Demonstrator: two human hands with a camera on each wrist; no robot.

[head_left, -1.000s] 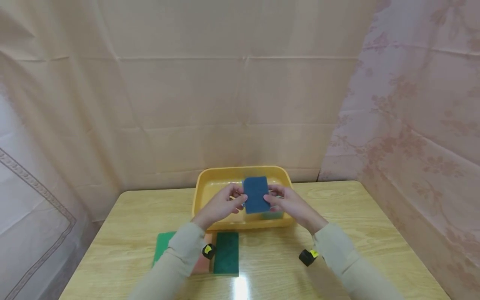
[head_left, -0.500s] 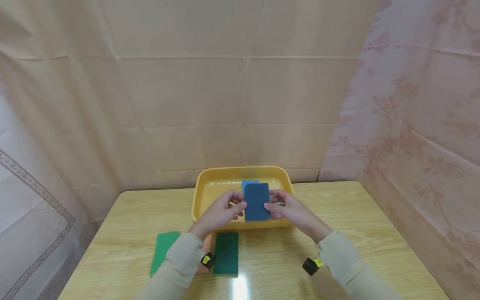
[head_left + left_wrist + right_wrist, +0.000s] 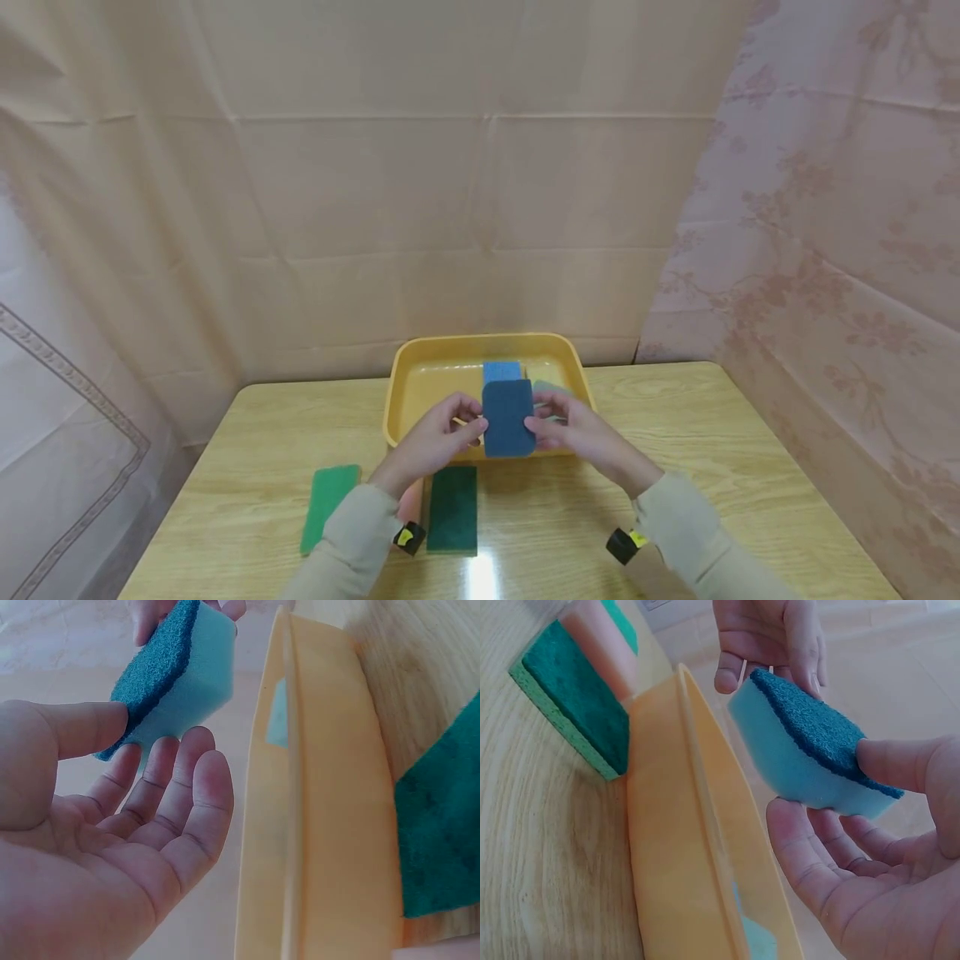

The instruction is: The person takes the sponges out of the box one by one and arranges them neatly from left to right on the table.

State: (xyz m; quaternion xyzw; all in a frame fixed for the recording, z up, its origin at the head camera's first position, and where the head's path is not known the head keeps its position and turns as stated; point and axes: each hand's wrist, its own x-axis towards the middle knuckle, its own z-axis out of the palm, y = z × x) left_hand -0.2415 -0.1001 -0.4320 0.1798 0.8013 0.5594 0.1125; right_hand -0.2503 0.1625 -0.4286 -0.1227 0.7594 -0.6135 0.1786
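Note:
Both hands hold one sponge [image 3: 508, 418] up over the near side of a yellow tray [image 3: 400, 392]. Its scouring face is dark blue and its foam body light blue, as the wrist views show. My left hand [image 3: 433, 440] pinches one side, thumb on the scouring face [image 3: 154, 675] and fingertips under the foam. On the opposite side my right hand [image 3: 592, 435] pinches it the same way, with its thumb [image 3: 892, 763] on the dark face. Behind the held sponge, a bright blue sponge [image 3: 502, 370] and a pale green piece [image 3: 551, 388] lie in the tray.
In front of the tray, on the wooden table [image 3: 675, 467], lie a dark green sponge [image 3: 453, 510], a pink one [image 3: 604, 641] partly behind the left wrist in the head view, and a bright green one [image 3: 330, 500]. Curtains [image 3: 480, 183] hang behind the table.
Both hands have brought the held sponge toward the near edge of the tray. The bright blue sponge and pale green piece inside show more now.

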